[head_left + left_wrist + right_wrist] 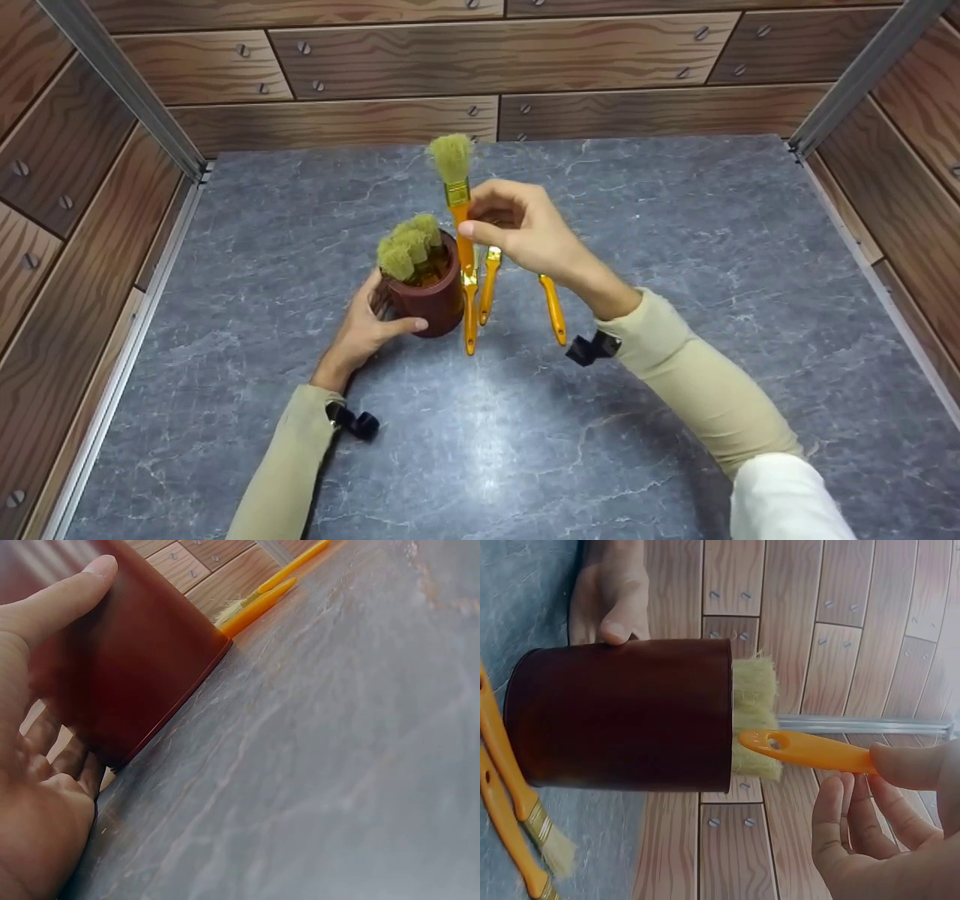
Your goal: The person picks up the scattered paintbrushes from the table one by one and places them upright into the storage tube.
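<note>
A dark reddish-brown cylindrical cup stands upright on the table, with several paintbrushes inside, bristles up. My left hand grips the cup from its left side, thumb across the front; the left wrist view shows the thumb on its wall. Between thumb and fingers, my right hand pinches another paintbrush by its orange handle, bristles upward. In the right wrist view, that handle's free end appears close to the cup's rim, overlapping the bristles; whether they touch, I cannot tell.
Three orange-handled brushes lie on the grey marbled table: one brush beside the cup, a second brush just right of it, and a third brush below my right hand. Wood-patterned walls surround the table's back and sides.
</note>
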A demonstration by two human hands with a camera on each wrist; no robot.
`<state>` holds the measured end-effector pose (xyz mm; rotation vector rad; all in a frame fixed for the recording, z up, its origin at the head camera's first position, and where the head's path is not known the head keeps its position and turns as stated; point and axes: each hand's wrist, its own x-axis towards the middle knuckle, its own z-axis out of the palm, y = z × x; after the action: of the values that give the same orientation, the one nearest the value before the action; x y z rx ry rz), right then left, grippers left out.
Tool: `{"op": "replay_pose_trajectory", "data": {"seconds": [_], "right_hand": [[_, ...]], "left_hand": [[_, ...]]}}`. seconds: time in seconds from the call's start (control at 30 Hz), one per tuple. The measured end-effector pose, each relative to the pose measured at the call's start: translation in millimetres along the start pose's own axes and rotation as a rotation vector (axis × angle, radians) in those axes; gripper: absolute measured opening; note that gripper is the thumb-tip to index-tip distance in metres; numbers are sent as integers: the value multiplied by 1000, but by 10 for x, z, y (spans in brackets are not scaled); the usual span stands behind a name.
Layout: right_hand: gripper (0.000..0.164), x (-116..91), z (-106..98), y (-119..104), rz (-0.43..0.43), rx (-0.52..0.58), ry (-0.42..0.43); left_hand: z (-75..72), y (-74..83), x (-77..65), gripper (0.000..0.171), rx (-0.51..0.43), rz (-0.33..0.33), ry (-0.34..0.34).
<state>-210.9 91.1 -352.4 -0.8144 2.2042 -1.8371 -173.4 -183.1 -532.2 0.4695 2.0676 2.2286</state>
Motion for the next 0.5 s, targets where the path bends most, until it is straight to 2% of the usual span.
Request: {"op": "replay_pose_trajectory", "data": {"seconds": [0.17, 0.5], "right_hand": [[12, 52, 80, -14, -37, -8, -3], [14, 136, 255, -5, -75, 18, -37]], "left_hand": [[1, 15, -6, 103, 6, -25, 2], [1, 0, 6, 101, -9, -4, -8]]}}
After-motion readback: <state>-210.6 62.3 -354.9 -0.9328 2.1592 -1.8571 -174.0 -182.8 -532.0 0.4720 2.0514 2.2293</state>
